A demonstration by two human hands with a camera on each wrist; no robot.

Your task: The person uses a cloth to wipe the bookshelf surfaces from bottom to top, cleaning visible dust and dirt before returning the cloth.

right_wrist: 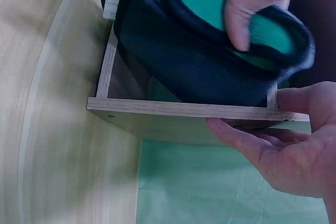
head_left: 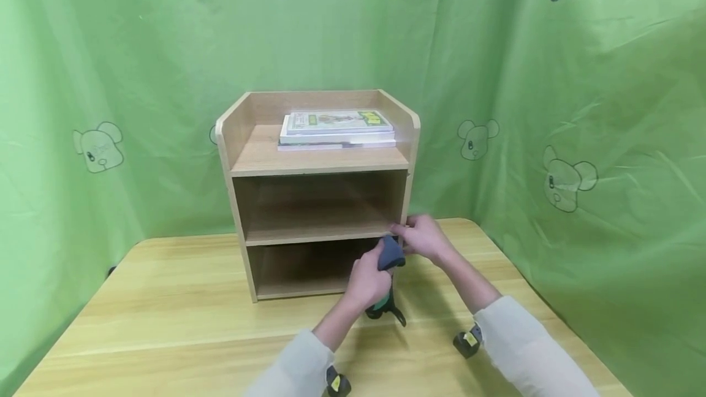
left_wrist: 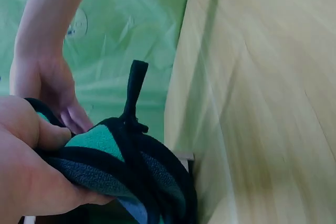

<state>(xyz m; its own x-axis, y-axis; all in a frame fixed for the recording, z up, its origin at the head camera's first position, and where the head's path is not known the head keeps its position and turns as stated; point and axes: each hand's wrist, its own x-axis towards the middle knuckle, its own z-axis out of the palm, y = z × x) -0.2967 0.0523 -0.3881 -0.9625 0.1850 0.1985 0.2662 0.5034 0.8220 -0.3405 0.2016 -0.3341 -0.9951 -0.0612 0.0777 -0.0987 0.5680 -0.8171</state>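
Note:
A folded dark blue and green cloth (head_left: 391,253) with black edging and a loop hangs in front of the wooden shelf unit (head_left: 322,239), at its lower right. My left hand (head_left: 368,280) grips the cloth; in the left wrist view the thumb presses on its green side (left_wrist: 94,142). Beside it, my right hand (head_left: 421,238) holds the front edge of the unit's right side panel (right_wrist: 199,109), thumb inside and fingers along the outer face. A small white label (right_wrist: 110,8) shows on the cloth. Part of the lower compartment is hidden behind the left hand and cloth.
A stack of books (head_left: 337,129) lies on the unit's top shelf, between raised sides. Two open compartments sit below it. The unit stands on a light wooden table (head_left: 165,323). Green curtains (head_left: 579,97) with printed figures hang behind and on both sides.

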